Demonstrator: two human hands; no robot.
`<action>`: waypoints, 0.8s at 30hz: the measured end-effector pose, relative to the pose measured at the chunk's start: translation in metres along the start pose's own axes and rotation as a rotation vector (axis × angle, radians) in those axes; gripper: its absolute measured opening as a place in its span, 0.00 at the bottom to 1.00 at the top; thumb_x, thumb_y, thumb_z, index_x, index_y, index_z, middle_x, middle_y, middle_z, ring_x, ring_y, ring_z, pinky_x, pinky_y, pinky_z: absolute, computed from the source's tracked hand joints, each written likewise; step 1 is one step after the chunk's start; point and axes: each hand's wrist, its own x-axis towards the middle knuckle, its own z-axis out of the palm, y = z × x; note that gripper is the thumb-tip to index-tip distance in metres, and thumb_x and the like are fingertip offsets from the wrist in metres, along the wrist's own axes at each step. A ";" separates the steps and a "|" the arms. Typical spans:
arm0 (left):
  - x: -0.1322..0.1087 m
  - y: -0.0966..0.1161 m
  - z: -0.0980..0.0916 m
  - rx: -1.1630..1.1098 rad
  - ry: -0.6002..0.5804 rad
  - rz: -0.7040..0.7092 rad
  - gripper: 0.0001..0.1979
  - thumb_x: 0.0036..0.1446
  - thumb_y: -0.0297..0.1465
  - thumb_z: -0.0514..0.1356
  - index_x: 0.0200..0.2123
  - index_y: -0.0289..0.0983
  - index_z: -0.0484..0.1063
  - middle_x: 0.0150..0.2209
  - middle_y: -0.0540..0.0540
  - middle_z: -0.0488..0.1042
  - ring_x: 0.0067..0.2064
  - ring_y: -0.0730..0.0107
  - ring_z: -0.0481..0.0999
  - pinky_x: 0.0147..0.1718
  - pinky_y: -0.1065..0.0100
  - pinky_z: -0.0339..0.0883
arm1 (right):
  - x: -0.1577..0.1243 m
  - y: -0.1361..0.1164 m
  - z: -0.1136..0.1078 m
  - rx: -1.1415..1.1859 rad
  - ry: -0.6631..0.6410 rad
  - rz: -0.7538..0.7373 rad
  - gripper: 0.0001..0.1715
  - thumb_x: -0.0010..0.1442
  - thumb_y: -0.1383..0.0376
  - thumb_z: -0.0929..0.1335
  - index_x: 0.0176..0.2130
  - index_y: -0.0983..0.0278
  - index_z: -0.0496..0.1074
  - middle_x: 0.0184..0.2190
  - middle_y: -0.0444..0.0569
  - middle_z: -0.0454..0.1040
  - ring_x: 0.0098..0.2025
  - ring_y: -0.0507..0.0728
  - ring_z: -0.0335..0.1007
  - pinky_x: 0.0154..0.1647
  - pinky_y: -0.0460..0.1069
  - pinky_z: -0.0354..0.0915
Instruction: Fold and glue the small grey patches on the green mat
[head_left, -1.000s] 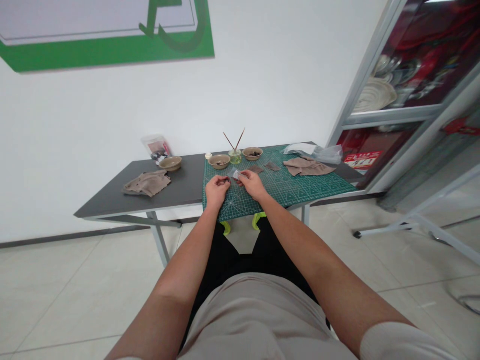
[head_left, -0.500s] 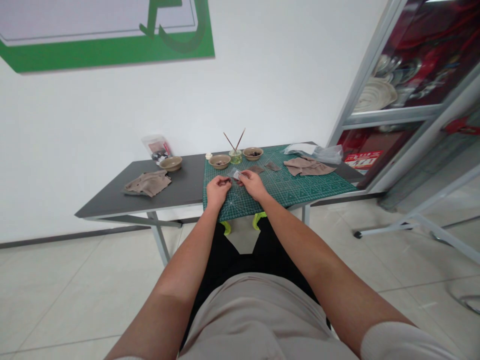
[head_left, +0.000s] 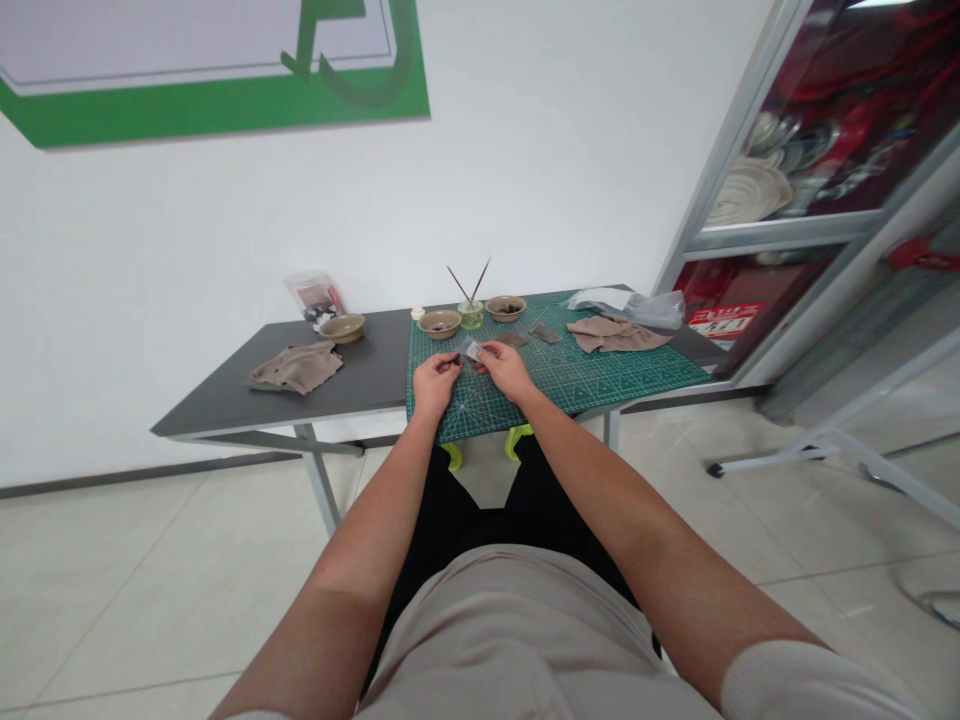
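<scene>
Over the green cutting mat [head_left: 592, 365] my two hands work close together. My left hand [head_left: 436, 380] is closed in a pinch on a small dark piece [head_left: 457, 360], too small to make out. In the fingertips of my right hand [head_left: 506, 367] is a small, whitish, see-through piece [head_left: 472, 349] that looks like plastic film or a little bag. Just beyond them lie a brown flat piece [head_left: 513, 340] and a grey-brown one [head_left: 544, 333]. Behind stand a bowl [head_left: 439, 322], a glass jar [head_left: 471, 318] with two thin brushes [head_left: 480, 280] and another bowl [head_left: 506, 308] with dark bits inside.
A brown cloth [head_left: 616, 333] and clear plastic bags [head_left: 652, 307] lie on the mat's right. On the dark table [head_left: 375, 375] at left are another brown cloth [head_left: 296, 368], a third bowl [head_left: 343, 328] and a plastic pouch [head_left: 313, 295]. A white wall rises behind.
Both hands stay almost in place, with only slight finger movement around the small pieces. The things on the table have not moved.
</scene>
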 end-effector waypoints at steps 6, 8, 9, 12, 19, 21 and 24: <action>0.000 0.000 0.001 0.001 -0.046 0.008 0.14 0.46 0.29 0.64 0.40 0.36 0.78 0.33 0.45 0.80 0.32 0.68 0.77 0.39 0.65 0.71 | -0.003 0.002 0.000 -0.044 0.001 -0.100 0.15 0.56 0.58 0.70 0.41 0.63 0.78 0.41 0.50 0.79 0.39 0.55 0.76 0.43 0.52 0.72; -0.001 0.001 0.002 -0.019 -0.057 0.001 0.15 0.44 0.29 0.66 0.39 0.36 0.77 0.33 0.45 0.80 0.32 0.69 0.77 0.37 0.65 0.71 | -0.006 0.001 -0.001 -0.127 -0.003 -0.173 0.13 0.57 0.60 0.70 0.42 0.61 0.79 0.45 0.50 0.78 0.45 0.57 0.75 0.49 0.53 0.71; -0.001 0.001 0.002 -0.027 -0.058 0.001 0.15 0.44 0.29 0.67 0.38 0.36 0.77 0.33 0.45 0.80 0.32 0.69 0.78 0.37 0.66 0.71 | -0.007 0.000 -0.001 -0.179 -0.007 -0.208 0.12 0.57 0.61 0.70 0.41 0.60 0.80 0.45 0.49 0.79 0.47 0.57 0.74 0.51 0.54 0.69; -0.003 0.003 0.003 -0.012 -0.073 -0.005 0.12 0.44 0.30 0.67 0.35 0.35 0.76 0.29 0.46 0.79 0.32 0.67 0.78 0.36 0.66 0.71 | -0.010 -0.005 0.000 -0.310 -0.038 -0.279 0.12 0.58 0.64 0.69 0.41 0.60 0.80 0.43 0.49 0.80 0.49 0.58 0.74 0.56 0.56 0.66; -0.005 0.008 0.002 -0.036 -0.037 -0.016 0.11 0.44 0.29 0.66 0.35 0.36 0.76 0.31 0.46 0.80 0.34 0.65 0.79 0.38 0.65 0.72 | -0.015 -0.009 0.002 -0.392 -0.059 -0.261 0.13 0.58 0.63 0.69 0.43 0.58 0.80 0.43 0.46 0.81 0.49 0.61 0.76 0.55 0.57 0.67; -0.006 0.010 0.002 -0.039 -0.026 -0.032 0.10 0.44 0.30 0.67 0.33 0.36 0.76 0.31 0.46 0.80 0.34 0.65 0.80 0.37 0.65 0.72 | -0.015 -0.008 0.001 -0.427 -0.067 -0.253 0.13 0.58 0.63 0.69 0.43 0.57 0.80 0.43 0.46 0.81 0.48 0.63 0.77 0.54 0.58 0.67; -0.008 0.011 0.001 -0.032 -0.035 -0.040 0.09 0.44 0.32 0.67 0.30 0.36 0.76 0.30 0.45 0.80 0.34 0.64 0.80 0.37 0.64 0.72 | -0.015 -0.007 0.000 -0.464 -0.082 -0.265 0.14 0.58 0.63 0.69 0.43 0.57 0.80 0.43 0.46 0.80 0.48 0.64 0.77 0.54 0.59 0.68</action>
